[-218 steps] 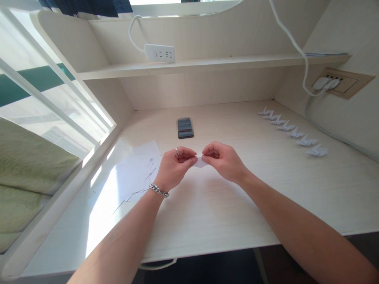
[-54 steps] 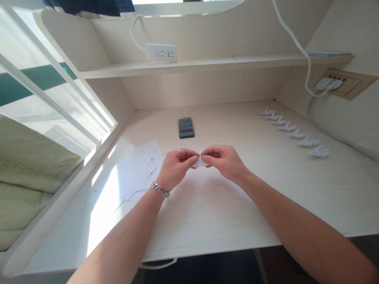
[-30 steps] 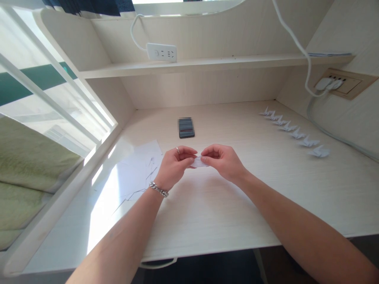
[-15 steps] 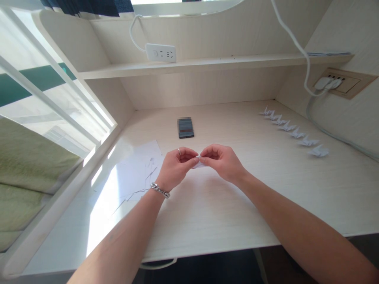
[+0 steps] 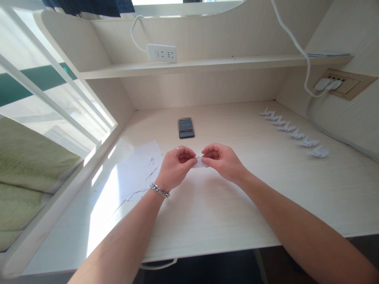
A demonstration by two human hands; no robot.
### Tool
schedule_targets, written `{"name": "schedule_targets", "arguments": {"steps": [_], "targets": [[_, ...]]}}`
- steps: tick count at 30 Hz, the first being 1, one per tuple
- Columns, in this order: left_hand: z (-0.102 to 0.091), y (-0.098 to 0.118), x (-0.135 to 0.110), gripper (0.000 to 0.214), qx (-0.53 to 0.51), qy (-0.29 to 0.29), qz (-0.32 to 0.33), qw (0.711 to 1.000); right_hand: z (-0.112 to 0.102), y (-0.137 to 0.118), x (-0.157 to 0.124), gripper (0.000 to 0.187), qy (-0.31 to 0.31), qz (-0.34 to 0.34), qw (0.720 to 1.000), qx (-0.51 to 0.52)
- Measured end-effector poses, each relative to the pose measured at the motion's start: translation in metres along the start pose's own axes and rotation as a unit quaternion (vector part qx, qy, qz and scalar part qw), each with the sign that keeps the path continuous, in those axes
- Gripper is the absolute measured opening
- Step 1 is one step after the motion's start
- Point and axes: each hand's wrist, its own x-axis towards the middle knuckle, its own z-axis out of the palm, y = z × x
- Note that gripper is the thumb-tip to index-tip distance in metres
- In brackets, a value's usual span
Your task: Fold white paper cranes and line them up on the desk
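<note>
A small piece of folded white paper [image 5: 200, 162] is held just above the desk, between my two hands. My left hand [image 5: 177, 165], with a ring and a chain bracelet, pinches its left side between thumb and fingers. On the other side my right hand [image 5: 222, 161] grips the paper's right edge the same way. The fingers hide part of the paper, so its exact fold shape cannot be made out. To the left, several white paper sheets [image 5: 136, 165] lie spread on the desk, partly in bright sunlight.
Several folded paper cranes [image 5: 308, 141] stand in a slanting row at the right. A dark phone [image 5: 186, 133] lies beyond my hands. A power strip [image 5: 161, 53] sits on the shelf [image 5: 207, 66], and a white cable [image 5: 291, 35] hangs to the wall socket [image 5: 351, 85].
My fingertips have moved slightly apart, and more of the white paper shows between them. The cranes, phone and sheets stay where they were.
</note>
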Motion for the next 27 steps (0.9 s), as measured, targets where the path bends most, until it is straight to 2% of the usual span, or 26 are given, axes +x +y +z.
{"name": "schedule_targets", "arguments": {"steps": [4,10,15,19,24,27], "targets": [[0.0012,0.0004,-0.0020,0.016,0.025,-0.024,-0.001,0.999,0.0015,-0.0014,-0.0020,0.017,-0.005,-0.013,0.999,-0.034],[-0.0021,0.0002,0.0002,0.015,-0.013,-0.049,-0.012,0.999,-0.0018,-0.0031,-0.0004,0.016,0.000,-0.016,0.999,-0.039],[-0.0049,0.0021,0.0008,0.019,-0.010,-0.024,-0.012,1.000,-0.0029,-0.0027,0.0010,0.015,0.008,-0.026,0.999,-0.025],[-0.0028,0.0008,-0.0002,0.018,0.004,-0.028,-0.001,1.000,-0.0013,-0.0031,-0.0002,0.014,0.013,-0.026,0.999,-0.036],[0.0005,-0.0018,-0.0017,0.013,0.069,-0.040,0.031,0.996,0.0011,-0.0035,-0.0019,0.009,-0.019,-0.018,0.996,-0.084],[-0.0004,-0.0017,-0.0012,0.012,0.070,-0.031,0.028,0.997,-0.0002,-0.0030,-0.0007,0.009,-0.021,-0.007,0.997,-0.076]]}}
